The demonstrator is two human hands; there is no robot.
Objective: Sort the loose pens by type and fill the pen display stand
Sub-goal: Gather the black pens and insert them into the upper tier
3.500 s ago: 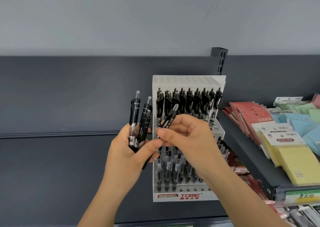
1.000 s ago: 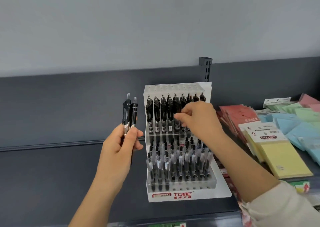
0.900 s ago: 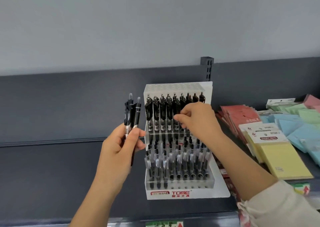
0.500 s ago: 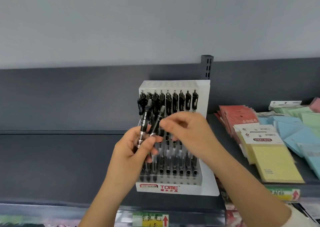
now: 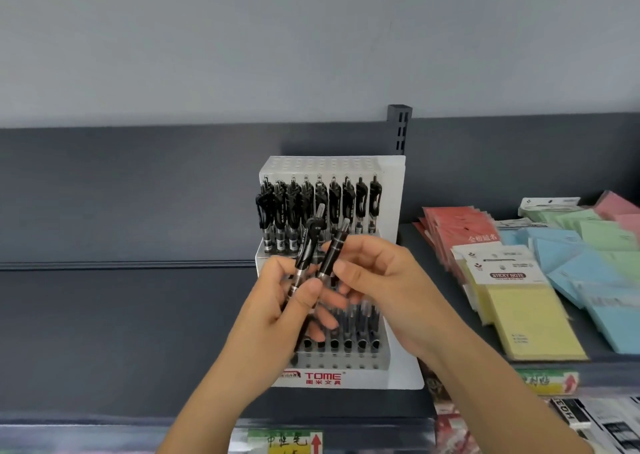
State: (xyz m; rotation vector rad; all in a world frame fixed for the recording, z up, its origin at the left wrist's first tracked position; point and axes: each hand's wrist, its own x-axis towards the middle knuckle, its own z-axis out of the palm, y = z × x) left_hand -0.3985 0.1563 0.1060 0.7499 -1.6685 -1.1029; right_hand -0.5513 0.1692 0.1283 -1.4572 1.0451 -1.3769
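Two loose pens are in hand, held up in front of the pen stand (image 5: pixel 389 190), which sits on the dark shelf (image 5: pixel 138 315). The left hand (image 5: pixel 273 311) grips the first pen (image 5: pixel 306 245) low on its barrel, with the thumb pressed across it and the fingers curled behind. The right hand (image 5: pixel 384 280) pinches the second pen (image 5: pixel 334 249) at mid-barrel between forefinger and thumb. Its lower end is near the left hand's fingers, and I cannot tell whether they touch it too.

Both pens look like light, stiff plastic click pens with smooth black bodies, a bit slick. A firm pinch at the middle or at the grip section should steer one best. The clip and push button at the top look like the weakest parts, so they are poor places to pull. To go in, a pen probably has to drop tip first and close to upright, since the holes look narrow and a tilted pen may catch on its neighbours.

Counted: two pens in hand. The top row holds about nine, though those on the left overlap and the number is unsure. Six show in the lowest filled row, to the right of the left wrist. The middle rows are hidden behind the hands. A strip of open holes shows along the front, and another across the top.
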